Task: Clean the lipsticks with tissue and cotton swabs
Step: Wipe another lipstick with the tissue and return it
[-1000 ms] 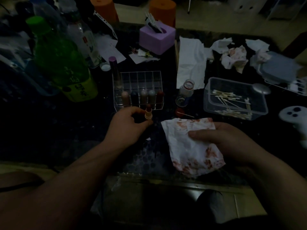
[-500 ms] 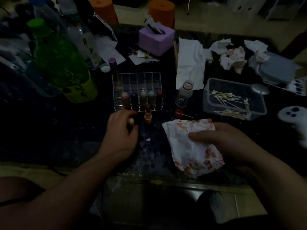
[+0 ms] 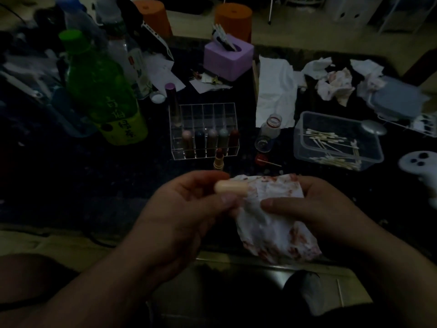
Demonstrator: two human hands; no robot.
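Just in front of the clear acrylic lipstick rack [image 3: 203, 131], the left hand [image 3: 189, 209] pinches a pale peach plastic lipstick tube [image 3: 230, 188] sideways so the red-stained white tissue [image 3: 272, 223] gripped by the right hand [image 3: 314, 209] can wipe it, I guess.

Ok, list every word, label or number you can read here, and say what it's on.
"青梅绿茶" (dim, my best reading): running down the label of the green bottle.
Label of the clear bottle: print too blurred to read.
On the peach lipstick cap and the stained tissue: no text shows.

Very dim, underexposed, soft blur, curved edges
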